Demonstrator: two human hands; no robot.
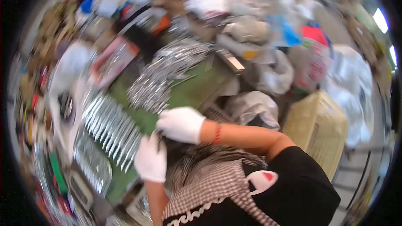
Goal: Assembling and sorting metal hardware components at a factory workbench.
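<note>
White gloves cover both my hands, which meet at the near edge of a green work surface (pixel 146 119). My left hand (pixel 151 160) is closed, its fingertips pointing up toward the right one. The fingers of my right hand (pixel 182 124) are curled in a pinch just above it. Whatever lies between them is too small and blurred to name. Beyond the right hand spreads a heap of thin, shiny silver metal pieces (pixel 157 77). To the left of my hands, long silver pieces (pixel 112 127) lie side by side in a neat row.
A clear plastic bag (pixel 93 165) of similar silver pieces lies at the near left. On the right stands a pale yellow plastic basket (pixel 316 127), with white plastic bags (pixel 349 96) behind it. A small box (pixel 230 61) sits at the surface's right edge. Mixed bags crowd the far side.
</note>
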